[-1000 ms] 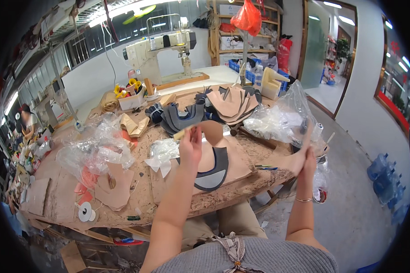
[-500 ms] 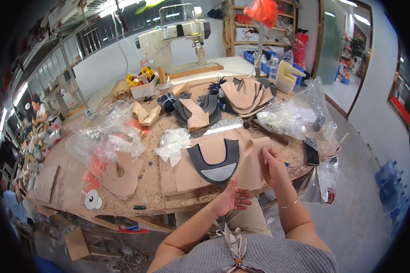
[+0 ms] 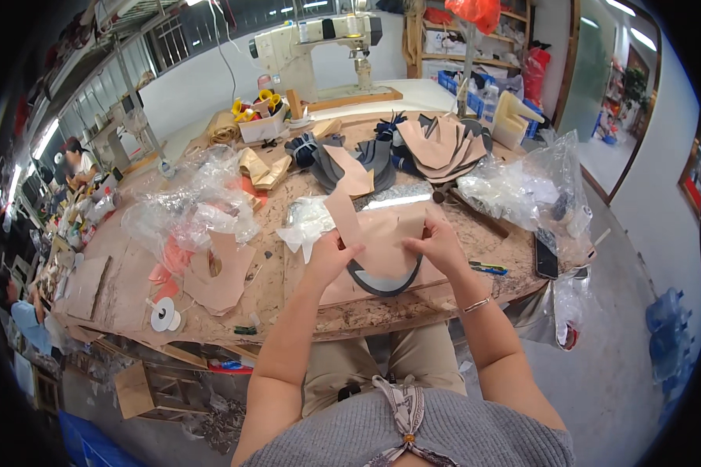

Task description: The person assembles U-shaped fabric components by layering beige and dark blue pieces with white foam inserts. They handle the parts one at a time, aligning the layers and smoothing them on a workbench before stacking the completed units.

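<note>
1. Head view: both hands meet over a tan leather piece (image 3: pixel 385 237) that lies on the wooden surface (image 3: pixel 475 233), just in front of the person's body and on the near side of the sewing machine (image 3: pixel 319 47)
2. Left hand (image 3: pixel 331 257) pinches the piece's left edge, where a narrow tongue of it sticks up; fingers closed on the material
3. Right hand (image 3: pixel 440 243) presses and grips the right edge, fingers curled over it
4. Under the tan piece sits a dark curved collar part (image 3: pixel 382 282), its arc showing at the edge nearest the person; it touches the tan piece
5. Handling, as a judgement: the piece looks thin, light and floppy, bending where it is lifted, so it wants a hold at two opposite edges to stay flat; not fragile, and its matt face should not slip
6. Towards the sewing machine from the hands lie a stack of cut tan shapes (image 3: pixel 436 144) and dark cut parts (image 3: pixel 343 159)
7. Left of the machine's line, well apart from the hands, are crumpled clear plastic bags (image 3: pixel 191 202) and a white spool (image 3: pixel 163 315)
</note>
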Motion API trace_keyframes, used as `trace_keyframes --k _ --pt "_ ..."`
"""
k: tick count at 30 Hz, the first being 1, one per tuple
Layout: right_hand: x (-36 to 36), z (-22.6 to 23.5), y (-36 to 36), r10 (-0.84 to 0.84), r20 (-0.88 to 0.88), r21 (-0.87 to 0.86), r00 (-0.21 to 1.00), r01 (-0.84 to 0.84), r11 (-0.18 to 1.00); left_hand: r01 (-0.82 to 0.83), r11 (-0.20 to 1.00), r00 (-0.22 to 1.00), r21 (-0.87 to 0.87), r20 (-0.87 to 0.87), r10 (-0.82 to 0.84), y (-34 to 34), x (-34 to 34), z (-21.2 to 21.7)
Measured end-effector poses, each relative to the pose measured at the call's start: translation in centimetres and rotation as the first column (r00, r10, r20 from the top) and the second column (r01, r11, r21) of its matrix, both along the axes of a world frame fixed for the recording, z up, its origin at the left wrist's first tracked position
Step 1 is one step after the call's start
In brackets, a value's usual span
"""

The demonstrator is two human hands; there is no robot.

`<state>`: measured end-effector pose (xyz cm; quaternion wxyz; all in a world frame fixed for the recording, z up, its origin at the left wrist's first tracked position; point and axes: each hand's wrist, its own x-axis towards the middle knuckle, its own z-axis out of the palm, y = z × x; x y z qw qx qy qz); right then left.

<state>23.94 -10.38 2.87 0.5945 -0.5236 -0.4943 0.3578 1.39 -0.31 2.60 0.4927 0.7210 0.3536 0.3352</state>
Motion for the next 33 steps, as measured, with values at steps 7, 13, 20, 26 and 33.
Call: trace_keyframes --k 7,13,20,26,33 --pt "-0.5 -4.1 -1.2 -0.094 0.097 -0.185 0.991 0.11 0.976 0.013 0.998 0.978 -0.069 -0.206 -0.027 -0.1 0.0 -2.5" --pt "-0.6 -5.1 -1.2 -0.14 0.115 -0.184 0.984 0.159 0.97 -0.036 0.999 0.95 0.04 -0.31 0.047 -0.2 0.2 -2.9" --pt "-0.9 -6.0 -1.2 -0.191 0.22 -0.088 0.957 0.214 0.973 -0.054 0.995 0.888 0.084 -0.452 0.086 -1.0 0.4 -1.4" --pt "-1.7 -5.2 -1.7 -0.237 0.573 0.019 0.785 0.277 0.961 -0.038 0.944 0.94 0.328 -0.309 0.145 -0.3 0.4 -2.5" --pt "-1.3 -5.2 -1.6 -0.211 0.606 0.009 0.767 0.259 0.966 0.089 0.972 0.996 -0.215 -0.004 -0.092 8.1 0.5 -2.3"
